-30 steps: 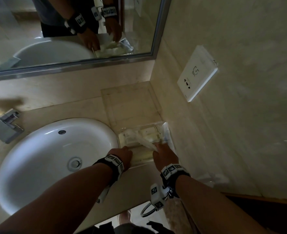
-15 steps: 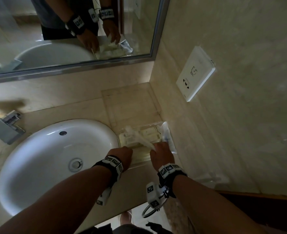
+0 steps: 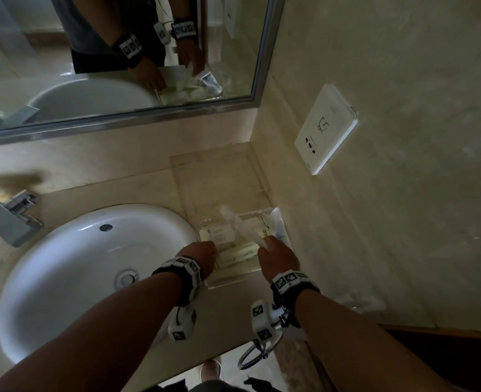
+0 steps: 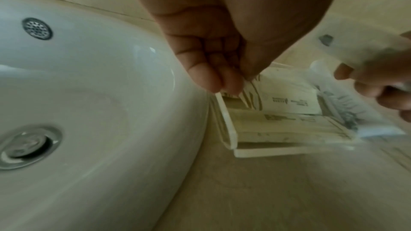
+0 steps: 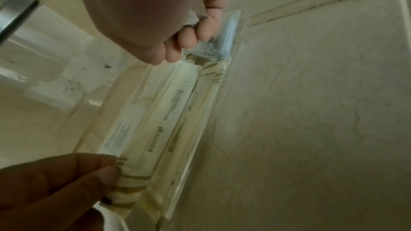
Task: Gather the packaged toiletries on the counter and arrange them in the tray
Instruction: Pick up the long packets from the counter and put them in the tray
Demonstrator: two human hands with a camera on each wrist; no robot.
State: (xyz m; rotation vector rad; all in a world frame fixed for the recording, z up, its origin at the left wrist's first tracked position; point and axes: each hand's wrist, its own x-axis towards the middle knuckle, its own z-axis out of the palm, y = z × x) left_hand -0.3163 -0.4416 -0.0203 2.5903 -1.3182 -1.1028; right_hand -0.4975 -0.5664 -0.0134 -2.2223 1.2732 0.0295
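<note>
Nearest: L hand (image 3: pixel 202 251) at tray's 7 o'clock corner, thumb + fingers pinching the end of a flat striped packet (image 4: pixel 251 86) that lies in the tray (image 3: pixel 231 281). R hand (image 3: pixel 277 257) at tray's 4 o'clock, fingers curled round a bundle of clear/white sachets (image 3: pixel 240 226); bundle sticks up toward 11 o'clock over the tray, not yet laid down.

Tray: clear acrylic, on bench (image 3: pixel 126 329) just right of sink (image 3: pixel 64 264), near the wall corner. Inside already: long cream packets (image 3: pixel 233 254) side by side + a white labelled packet (image 3: pixel 219 232) at the far left. Looks mostly filled at the near end.

Progress, my read: late stage. Most items in, L hand squaring one packet, R hand's bundle left to place. One more wrapped item (image 3: pixel 279 227) at tray's 2 o'clock edge; can't tell if inside or just outside on bench.

Farther: clear panel (image 3: pixel 219 176) at 12 o'clock of tray, poss. a lid or 2nd tray, unclear. Mirror (image 3: pixel 92 66) repeats hands + packets.

Hard to see: dim light, wrist views blurred, print unreadable. How many sachets in R hand = can't tell. Clear wrapper-ish patch (image 3: pixel 361 302) on bench at 4 o'clock by wall, maybe a leftover item, too faint. Near bench edge partly hidden by arms.
</note>
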